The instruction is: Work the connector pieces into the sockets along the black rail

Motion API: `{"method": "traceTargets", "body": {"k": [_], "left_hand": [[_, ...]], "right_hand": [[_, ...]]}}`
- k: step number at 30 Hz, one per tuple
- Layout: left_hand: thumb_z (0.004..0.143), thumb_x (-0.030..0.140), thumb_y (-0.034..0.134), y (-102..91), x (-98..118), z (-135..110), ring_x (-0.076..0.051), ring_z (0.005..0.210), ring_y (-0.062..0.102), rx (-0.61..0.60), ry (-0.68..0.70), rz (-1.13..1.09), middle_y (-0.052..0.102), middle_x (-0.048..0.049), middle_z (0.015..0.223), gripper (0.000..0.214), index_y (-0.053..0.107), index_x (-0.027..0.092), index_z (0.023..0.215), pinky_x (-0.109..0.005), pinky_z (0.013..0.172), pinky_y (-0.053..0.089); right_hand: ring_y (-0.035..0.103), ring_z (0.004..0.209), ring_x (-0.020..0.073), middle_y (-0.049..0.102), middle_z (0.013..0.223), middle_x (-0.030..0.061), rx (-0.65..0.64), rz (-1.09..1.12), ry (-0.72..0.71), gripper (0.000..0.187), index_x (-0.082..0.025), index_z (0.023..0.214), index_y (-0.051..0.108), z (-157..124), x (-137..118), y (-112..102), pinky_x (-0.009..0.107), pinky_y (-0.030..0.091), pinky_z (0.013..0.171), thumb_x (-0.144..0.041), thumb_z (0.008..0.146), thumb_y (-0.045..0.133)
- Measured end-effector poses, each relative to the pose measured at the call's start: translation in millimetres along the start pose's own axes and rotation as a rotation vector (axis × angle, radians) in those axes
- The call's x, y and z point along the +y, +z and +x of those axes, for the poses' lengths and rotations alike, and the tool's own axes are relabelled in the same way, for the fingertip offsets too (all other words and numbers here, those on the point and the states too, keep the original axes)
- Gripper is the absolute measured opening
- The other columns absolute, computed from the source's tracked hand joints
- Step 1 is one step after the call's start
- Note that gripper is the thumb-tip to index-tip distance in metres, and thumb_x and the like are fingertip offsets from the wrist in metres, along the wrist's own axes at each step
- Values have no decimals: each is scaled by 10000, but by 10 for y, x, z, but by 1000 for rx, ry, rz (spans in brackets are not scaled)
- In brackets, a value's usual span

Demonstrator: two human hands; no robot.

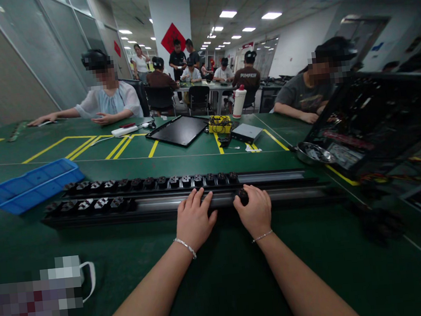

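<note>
On the socket rail the left hand lies flat, fingers spread; the right hand has its fingers clenched round a black module there

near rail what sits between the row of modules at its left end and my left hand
Nothing: in the head view the near rail runs bare from its row of modules to the left hand. The right hand grips a single module.

Two rails are laid side by side on the table; a tray is set at their left end, a bowl behind their right end.
</note>
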State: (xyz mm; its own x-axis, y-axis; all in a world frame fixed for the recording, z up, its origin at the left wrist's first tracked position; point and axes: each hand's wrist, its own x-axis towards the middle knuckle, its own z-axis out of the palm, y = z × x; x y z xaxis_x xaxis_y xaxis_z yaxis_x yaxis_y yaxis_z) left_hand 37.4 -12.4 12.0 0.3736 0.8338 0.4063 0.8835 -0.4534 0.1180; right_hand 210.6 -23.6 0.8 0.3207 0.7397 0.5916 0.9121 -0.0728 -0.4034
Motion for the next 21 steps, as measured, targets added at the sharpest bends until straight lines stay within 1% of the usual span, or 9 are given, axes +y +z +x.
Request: {"method": "traceTargets", "body": {"k": [3,13,21], "left_hand": [[827,425,470,-6,1,3,-244,1288,345,-5,-1,1,445,-39,1380,483,467,273,1285,-406,982,338],[833,432,458,8,-7,1,-247,1291,342,1,5,0,439,-45,1385,480,464,278,1287,-421,984,334],[826,422,472,2,-3,1,-240,1289,345,-1,6,-4,438,-40,1386,480,468,277,1283,-408,984,334]], "right_hand": [[544,1069,261,659,1057,123,1,-2,11,299,-135,972,623,1,-7,-12,466,275,1006,-286,740,509],[546,1062,253,653,1058,133,0,3,15,325,-130,1011,610,3,-1,-20,464,275,1009,-284,749,494],[526,1094,264,653,1074,116,3,-3,22,284,-154,948,619,3,38,4,487,245,1021,-302,729,517]]}}
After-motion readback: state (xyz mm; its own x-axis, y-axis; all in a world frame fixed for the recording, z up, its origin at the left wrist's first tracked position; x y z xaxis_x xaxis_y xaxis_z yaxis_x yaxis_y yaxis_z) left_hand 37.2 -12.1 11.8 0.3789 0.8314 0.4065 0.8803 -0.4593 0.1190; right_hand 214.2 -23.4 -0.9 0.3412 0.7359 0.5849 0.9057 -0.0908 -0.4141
